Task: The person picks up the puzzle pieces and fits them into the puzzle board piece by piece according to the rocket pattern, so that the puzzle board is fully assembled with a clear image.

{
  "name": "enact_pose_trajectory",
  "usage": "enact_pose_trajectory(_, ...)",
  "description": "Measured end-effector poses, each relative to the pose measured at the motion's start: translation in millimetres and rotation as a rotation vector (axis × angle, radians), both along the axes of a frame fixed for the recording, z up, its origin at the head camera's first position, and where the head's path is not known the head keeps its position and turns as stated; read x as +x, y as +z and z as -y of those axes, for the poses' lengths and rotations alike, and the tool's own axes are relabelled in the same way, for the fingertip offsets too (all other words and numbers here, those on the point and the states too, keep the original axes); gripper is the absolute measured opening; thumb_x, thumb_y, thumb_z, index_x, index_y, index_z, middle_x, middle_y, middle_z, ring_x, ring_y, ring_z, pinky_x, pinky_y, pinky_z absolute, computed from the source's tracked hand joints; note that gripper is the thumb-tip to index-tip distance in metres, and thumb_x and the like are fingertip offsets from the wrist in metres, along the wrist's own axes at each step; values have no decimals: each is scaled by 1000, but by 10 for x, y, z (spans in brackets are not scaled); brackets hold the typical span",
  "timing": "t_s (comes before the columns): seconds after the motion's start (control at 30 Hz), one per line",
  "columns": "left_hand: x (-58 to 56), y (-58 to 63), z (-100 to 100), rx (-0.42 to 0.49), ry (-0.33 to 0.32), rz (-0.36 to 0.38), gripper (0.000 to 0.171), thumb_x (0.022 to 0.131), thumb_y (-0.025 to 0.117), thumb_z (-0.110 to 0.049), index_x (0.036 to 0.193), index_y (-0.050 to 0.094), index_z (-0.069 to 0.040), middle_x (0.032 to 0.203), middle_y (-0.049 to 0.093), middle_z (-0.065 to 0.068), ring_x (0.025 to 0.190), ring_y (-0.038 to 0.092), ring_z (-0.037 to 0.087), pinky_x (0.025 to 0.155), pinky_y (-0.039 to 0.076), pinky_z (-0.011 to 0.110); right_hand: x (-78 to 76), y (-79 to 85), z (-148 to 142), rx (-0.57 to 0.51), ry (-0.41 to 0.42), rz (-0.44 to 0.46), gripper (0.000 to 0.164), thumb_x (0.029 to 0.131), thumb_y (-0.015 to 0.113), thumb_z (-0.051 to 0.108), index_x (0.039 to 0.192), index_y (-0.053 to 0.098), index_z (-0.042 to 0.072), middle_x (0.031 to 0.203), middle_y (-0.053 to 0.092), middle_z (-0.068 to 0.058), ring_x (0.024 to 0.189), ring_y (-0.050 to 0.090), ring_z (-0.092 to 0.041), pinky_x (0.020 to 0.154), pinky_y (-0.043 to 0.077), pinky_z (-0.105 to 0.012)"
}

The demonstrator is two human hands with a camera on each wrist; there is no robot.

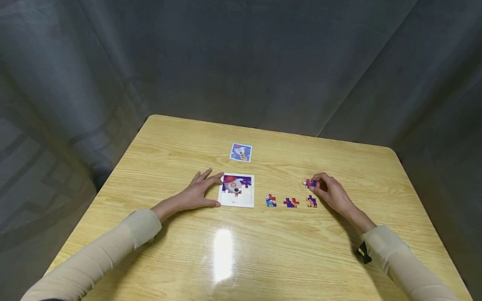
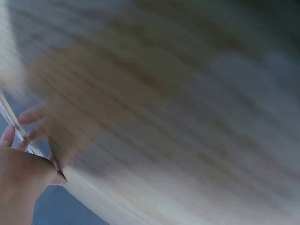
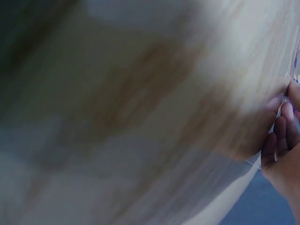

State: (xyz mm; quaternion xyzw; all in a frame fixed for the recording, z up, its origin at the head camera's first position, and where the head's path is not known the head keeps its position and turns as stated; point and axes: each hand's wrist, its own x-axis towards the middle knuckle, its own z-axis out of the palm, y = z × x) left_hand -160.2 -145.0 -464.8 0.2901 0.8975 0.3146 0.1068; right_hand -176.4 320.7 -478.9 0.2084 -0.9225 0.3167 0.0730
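A white puzzle frame point(image 1: 237, 201) lies on the table, its upper part filled by joined pieces showing a grey animal in a red hat. My left hand point(image 1: 197, 193) is spread along the frame's left side, index finger at the upper corner and thumb at the lower one. The left wrist view catches this hand point(image 2: 23, 173) at its left edge. Between thumb and fingers, my right hand point(image 1: 331, 193) pinches a purple and red puzzle piece point(image 1: 309, 183). That hand point(image 3: 286, 145) shows only at the right edge of the right wrist view.
Loose puzzle pieces lie in a row right of the frame: a blue and red one point(image 1: 271, 200), a purple and orange one point(image 1: 291, 202) and another point(image 1: 311, 201) nearest the right hand. A small picture card point(image 1: 241, 152) sits behind the frame. Grey curtains point(image 1: 241, 62) surround the table.
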Motion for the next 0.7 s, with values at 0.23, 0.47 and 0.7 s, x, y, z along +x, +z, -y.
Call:
enact_pose_trajectory(0.23, -7, -2, 2, 0, 2, 0, 62, 79, 78, -40, 129, 52, -16, 156, 29, 3, 146, 6, 36, 114, -5, 58, 10, 14, 12, -13, 3, 0, 24, 85, 72, 2, 104, 58, 0, 80, 55, -3, 68, 47, -12, 58, 39, -21)
enact_pose_trajectory(0.47, -13, -8, 5, 4, -1, -6, 63, 79, 78, -41, 129, 52, -16, 156, 30, 3, 146, 6, 36, 115, -5, 58, 5, 8, 18, -24, 23, -20, 24, 84, 72, 0, 102, 57, 0, 82, 55, -4, 70, 48, -13, 59, 40, -18)
enact_pose_trajectory(0.7, -10, -4, 4, 3, -5, -13, 63, 79, 78, -40, 129, 52, -15, 156, 30, 4, 146, 7, 37, 114, -5, 58, 9, 11, 18, -16, 11, -2, 24, 85, 72, 1, 103, 56, 2, 81, 56, -3, 69, 50, -12, 59, 42, -16)
